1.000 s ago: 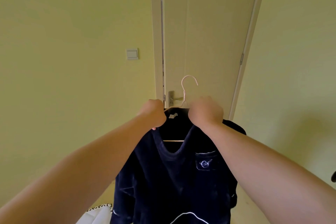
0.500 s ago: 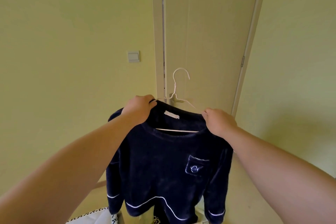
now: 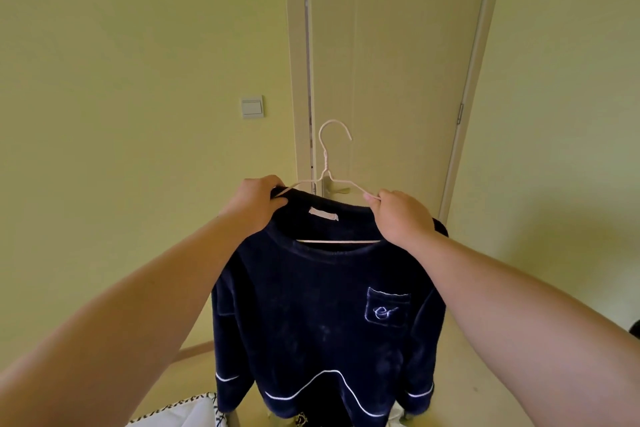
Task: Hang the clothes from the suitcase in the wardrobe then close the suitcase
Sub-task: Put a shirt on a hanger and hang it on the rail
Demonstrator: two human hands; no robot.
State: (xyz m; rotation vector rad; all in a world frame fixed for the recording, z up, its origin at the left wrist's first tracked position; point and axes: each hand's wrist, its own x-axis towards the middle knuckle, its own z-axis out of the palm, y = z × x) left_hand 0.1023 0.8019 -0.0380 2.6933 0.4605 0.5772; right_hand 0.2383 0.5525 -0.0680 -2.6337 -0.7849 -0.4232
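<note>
A dark navy velvet top (image 3: 322, 315) with white piping and a chest pocket hangs on a thin pale wire hanger (image 3: 327, 163), held up in front of me. My left hand (image 3: 258, 201) grips the top's left shoulder and the hanger's arm there. My right hand (image 3: 403, 218) pinches the hanger's right arm at the top's other shoulder. The hook points up, free of any rail. Neither suitcase nor wardrobe is in view.
A shut pale door (image 3: 391, 73) with a lever handle (image 3: 334, 188) stands straight ahead, with a light switch (image 3: 252, 107) on the yellow-green wall to its left. White cloth with a dark patterned edge (image 3: 180, 411) lies at the bottom left.
The top, bunched between my hands a second ago, has spread out flat on the hanger. My hands moved apart to the two shoulders and have held there since.
</note>
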